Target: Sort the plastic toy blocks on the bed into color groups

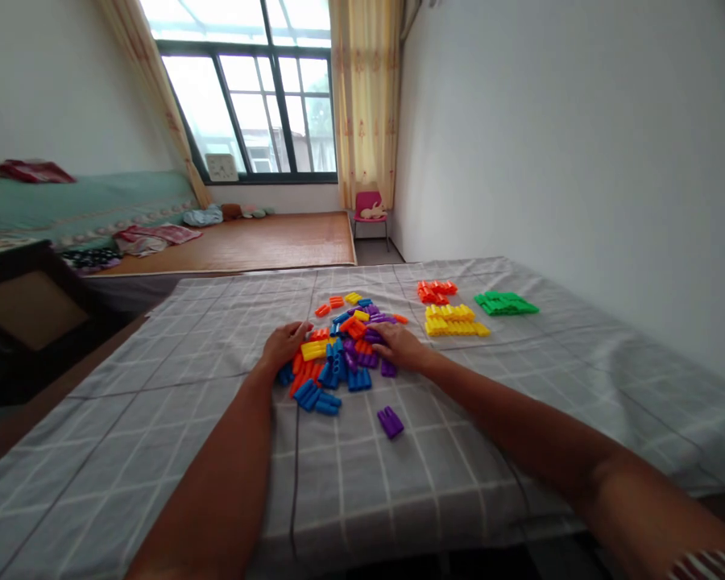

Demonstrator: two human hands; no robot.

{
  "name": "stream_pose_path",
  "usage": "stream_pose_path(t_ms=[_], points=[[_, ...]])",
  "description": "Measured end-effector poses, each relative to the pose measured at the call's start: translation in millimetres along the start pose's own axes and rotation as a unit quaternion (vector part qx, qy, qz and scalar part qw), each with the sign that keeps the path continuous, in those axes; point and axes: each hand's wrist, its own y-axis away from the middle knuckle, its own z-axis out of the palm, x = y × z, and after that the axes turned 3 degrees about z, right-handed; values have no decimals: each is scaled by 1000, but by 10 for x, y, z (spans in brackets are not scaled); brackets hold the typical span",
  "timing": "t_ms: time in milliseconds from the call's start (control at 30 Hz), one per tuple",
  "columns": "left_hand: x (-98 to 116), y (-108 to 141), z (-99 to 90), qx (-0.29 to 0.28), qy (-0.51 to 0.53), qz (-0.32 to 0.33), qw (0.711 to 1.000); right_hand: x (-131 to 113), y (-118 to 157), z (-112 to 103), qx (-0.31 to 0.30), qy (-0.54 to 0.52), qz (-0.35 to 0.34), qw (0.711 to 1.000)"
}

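A mixed pile of plastic building pieces (337,362), shaped like short joined tubes in blue, orange, purple and yellow, lies between my hands. At its left edge rests my left hand (285,345), fingers stretched toward the orange pieces and partly hidden. My right hand (400,346) reaches in from the right, its fingers apart and touching purple pieces (368,360). Neither hand visibly lifts a piece. One purple piece (390,422) lies alone nearer to me.
Sorted groups sit to the right: orange pieces (435,292), yellow pieces (454,320) and green pieces (506,304). All lie on a grey checked cloth (217,451) over the table. Beyond are a low wooden platform (278,238), a pink chair (368,203) and a wall at right.
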Motion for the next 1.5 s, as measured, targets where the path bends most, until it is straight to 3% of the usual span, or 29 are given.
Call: stream_pose_path(t_ms=[200, 267, 467, 667, 867, 1100, 1333, 1500], points=[[49, 8, 15, -19, 7, -5, 1000, -126, 134, 64, 37, -97, -54, 993], [77, 24, 25, -13, 4, -4, 1000, -100, 169, 35, 50, -122, -39, 990], [125, 54, 23, 9, -19, 1, 1000, 58, 174, -39, 60, -120, 90, 987], [147, 44, 35, 10, 2, -15, 1000, 134, 186, -64, 37, -163, 88, 982], [98, 37, 55, 9, 3, 0, 1000, 24, 216, -117, 71, -219, 82, 970], [40, 42, 85, 17, 85, -24, 996, 53, 240, -208, 47, -176, -50, 982], [11, 20, 88, 95, 169, -30, 981, 106, 233, -162, 115, -60, 75, 989], [-51, -22, 110, 135, 230, -54, 962, 100, 261, -86, 105, -2, 66, 992]])
